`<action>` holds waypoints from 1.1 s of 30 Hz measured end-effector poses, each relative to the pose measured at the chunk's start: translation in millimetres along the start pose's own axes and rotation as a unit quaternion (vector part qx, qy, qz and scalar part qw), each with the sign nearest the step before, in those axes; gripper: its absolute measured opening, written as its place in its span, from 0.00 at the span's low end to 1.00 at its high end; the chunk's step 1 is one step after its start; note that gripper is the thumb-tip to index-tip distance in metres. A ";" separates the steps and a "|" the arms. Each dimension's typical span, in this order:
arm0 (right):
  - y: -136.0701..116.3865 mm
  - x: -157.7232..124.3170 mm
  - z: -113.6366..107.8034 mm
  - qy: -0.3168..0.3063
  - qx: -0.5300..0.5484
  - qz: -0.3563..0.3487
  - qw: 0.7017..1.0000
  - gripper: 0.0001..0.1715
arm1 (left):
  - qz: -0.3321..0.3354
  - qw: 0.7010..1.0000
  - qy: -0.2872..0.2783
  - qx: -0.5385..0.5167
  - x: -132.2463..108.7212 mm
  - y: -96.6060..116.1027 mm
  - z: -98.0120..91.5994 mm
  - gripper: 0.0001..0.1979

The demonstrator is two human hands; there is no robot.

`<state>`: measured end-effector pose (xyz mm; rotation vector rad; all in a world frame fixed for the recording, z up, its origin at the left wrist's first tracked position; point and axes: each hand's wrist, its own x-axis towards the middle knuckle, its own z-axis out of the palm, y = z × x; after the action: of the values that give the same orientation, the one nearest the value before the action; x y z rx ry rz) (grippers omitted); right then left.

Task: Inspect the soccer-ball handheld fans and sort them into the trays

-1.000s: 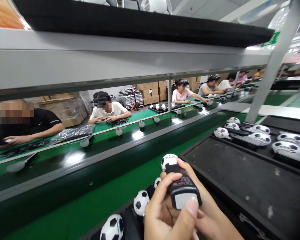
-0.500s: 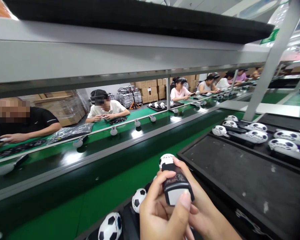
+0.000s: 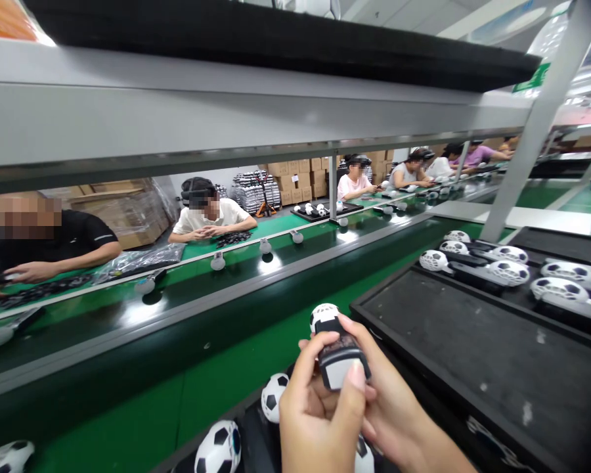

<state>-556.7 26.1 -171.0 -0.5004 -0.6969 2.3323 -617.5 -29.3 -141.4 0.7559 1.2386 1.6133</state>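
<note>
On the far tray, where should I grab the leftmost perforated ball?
Grip the black handle, not the leftmost perforated ball itself. The handle runs out flat to the right and looks easy to pinch, while the holed shell seems the weaker part. Come from above, because the next ball sits close beside the handle.
</note>
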 end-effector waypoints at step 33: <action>-63.3 -11.1 -66.1 0.400 -0.367 -0.314 0.779 0.37 | 0.025 0.919 -0.144 -0.367 -12.2 26.7 -37.6 0.23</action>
<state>-485.1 82.8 -183.5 -1.2658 -1.0900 0.9806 -654.0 -56.1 -126.5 0.5076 0.3425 1.7549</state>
